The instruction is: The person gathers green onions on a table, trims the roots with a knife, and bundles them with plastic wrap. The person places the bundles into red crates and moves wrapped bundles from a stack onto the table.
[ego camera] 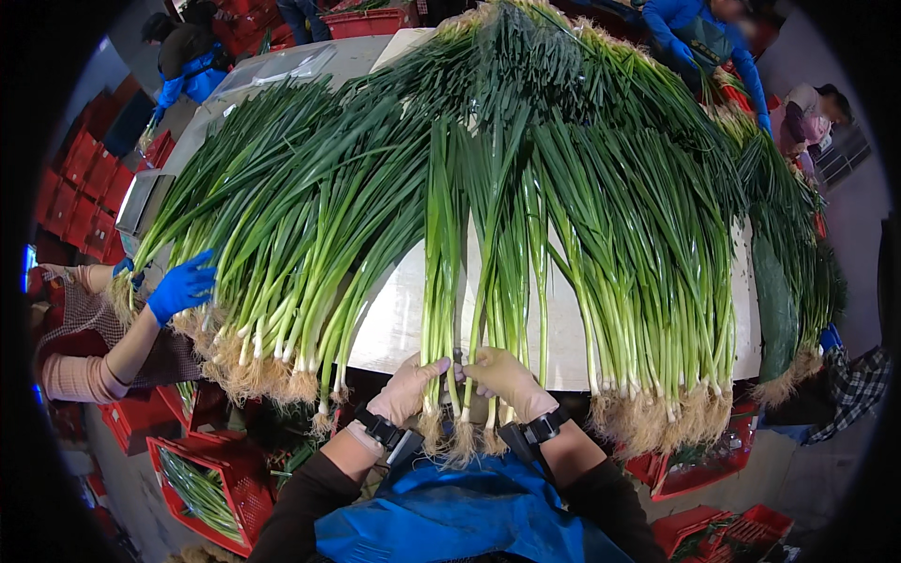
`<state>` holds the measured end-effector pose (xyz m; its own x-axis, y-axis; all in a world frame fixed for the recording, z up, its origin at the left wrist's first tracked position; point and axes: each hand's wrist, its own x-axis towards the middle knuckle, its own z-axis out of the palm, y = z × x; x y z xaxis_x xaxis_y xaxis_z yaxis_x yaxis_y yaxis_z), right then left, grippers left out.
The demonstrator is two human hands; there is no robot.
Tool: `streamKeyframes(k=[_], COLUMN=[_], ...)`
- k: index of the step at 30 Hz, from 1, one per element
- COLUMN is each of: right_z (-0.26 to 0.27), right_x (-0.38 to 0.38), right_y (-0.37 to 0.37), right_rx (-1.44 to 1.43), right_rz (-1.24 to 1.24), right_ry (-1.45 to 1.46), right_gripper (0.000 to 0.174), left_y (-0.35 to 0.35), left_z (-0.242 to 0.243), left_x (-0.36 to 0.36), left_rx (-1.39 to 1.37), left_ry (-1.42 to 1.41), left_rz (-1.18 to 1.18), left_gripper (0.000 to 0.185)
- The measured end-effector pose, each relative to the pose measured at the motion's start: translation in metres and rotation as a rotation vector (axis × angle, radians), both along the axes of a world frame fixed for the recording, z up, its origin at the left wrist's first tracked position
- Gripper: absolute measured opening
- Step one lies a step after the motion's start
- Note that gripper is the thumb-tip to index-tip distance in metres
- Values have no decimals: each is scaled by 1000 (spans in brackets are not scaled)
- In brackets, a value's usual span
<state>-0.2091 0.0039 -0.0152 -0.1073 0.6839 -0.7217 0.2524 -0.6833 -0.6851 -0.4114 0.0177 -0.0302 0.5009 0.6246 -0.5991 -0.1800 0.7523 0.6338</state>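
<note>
Long green onions with pale stems and fringed roots lie across a white table. My left hand (408,388), in a thin pale glove, is closed around the lower stems of a small bunch of green onions (440,281) just past the table's near edge. Close beside it, my right hand (508,383), gloved alike, has its fingertips at one green onion stem (479,310). A small dark thing, too small to name, shows between the hands. More stems pass under my right hand. Roots hang below both hands, above a blue apron (464,514).
Large rows of green onions lie left (281,281) and right (647,281). A co-worker's blue-gloved hand (181,287) is at the left row. Red crates (246,485) stand below the table (401,310). Other people work around the far side and at the right.
</note>
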Motion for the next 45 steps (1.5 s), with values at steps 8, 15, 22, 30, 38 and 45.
streamKeyframes(k=[8, 15, 22, 30, 38, 45], right_z=[22, 27, -6, 1, -6, 21], right_x=[-18, 30, 31, 60, 22, 61], right_y=[-7, -38, -40, -29, -34, -26], right_rx=[467, 555, 407, 184, 248, 54], right_rz=[203, -17, 140, -208, -163, -273], right_ry=[-226, -812, -763, -271, -470, 161], right_gripper=[32, 64, 59, 40, 52, 27], left_y=[1, 10, 10, 2, -42, -30], left_z=[31, 36, 21, 25, 10, 27], left_x=[3, 5, 16, 8, 56, 51], left_rx=[-153, -92, -81, -95, 104, -19], left_ry=[-183, -34, -25, 105, 239, -80], left_rz=[16, 50, 11, 4, -113, -59], left_gripper=[51, 51, 60, 41, 41, 57])
